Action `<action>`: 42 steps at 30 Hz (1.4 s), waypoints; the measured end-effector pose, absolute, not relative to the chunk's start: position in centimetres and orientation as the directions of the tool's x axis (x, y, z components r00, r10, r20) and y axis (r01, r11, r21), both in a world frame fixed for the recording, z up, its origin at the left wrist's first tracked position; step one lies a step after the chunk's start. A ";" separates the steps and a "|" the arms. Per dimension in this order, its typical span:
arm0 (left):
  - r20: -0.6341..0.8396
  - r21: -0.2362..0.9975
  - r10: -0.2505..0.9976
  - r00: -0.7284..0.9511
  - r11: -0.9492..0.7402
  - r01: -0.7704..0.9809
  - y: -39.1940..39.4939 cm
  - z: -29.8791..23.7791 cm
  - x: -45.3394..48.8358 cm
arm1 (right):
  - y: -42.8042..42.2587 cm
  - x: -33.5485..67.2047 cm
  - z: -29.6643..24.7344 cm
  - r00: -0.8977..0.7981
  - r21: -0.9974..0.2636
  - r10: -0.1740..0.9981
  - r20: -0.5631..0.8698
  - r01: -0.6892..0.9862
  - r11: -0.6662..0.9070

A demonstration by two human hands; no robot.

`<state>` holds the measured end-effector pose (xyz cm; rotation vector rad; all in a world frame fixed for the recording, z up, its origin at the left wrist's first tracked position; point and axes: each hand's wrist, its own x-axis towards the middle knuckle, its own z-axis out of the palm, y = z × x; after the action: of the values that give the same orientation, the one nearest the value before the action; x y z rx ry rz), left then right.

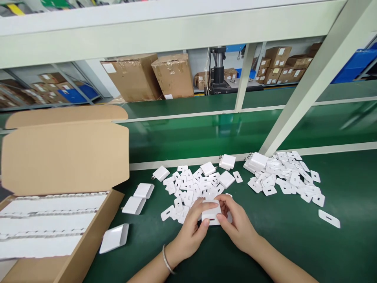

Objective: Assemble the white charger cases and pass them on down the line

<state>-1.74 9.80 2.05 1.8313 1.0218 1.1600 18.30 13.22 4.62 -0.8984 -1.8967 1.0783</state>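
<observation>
Both hands hold a white charger, its slotted end with a dark port facing me. My left hand grips its left side, with fingers across the top and the thumb at the front. On the right side, my right hand pinches it between thumb and fingers. Just beyond the hands lies a loose pile of small white slotted plates. White charger bodies, such as one with a square face, lie around that pile. Open-ended white housings rest to the left.
An open cardboard box with rows of white pieces stands at left. Another heap of slotted plates lies at right beside stacked chargers, with a single plate apart. A slanted white post rises from the green table.
</observation>
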 end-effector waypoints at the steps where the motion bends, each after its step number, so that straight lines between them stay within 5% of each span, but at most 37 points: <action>1: 0.361 0.876 0.894 0.265 -0.422 0.231 9.8 2.1 -1.6 | 13.2 18.3 4.7 -0.462 -0.899 0.847 0.265 0.199 0.390; 24: 0.391 0.849 0.886 0.250 -0.452 0.275 10.3 2.6 -1.6 | 13.3 18.3 5.2 -0.508 -0.931 0.838 0.199 0.170 0.324; 33: 0.257 0.912 0.918 0.301 -0.334 0.238 10.2 2.4 -1.7 | 13.7 18.1 4.1 -0.419 -0.965 0.904 0.085 0.192 0.179; 42: 0.228 0.933 0.925 0.303 -0.297 0.205 10.2 2.6 -1.5 | 13.5 18.3 4.5 -0.455 -0.951 0.882 0.119 0.202 0.233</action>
<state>-1.52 10.22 2.60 1.7130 1.0303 1.0566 18.32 13.47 4.51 -0.9997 -1.8180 1.2534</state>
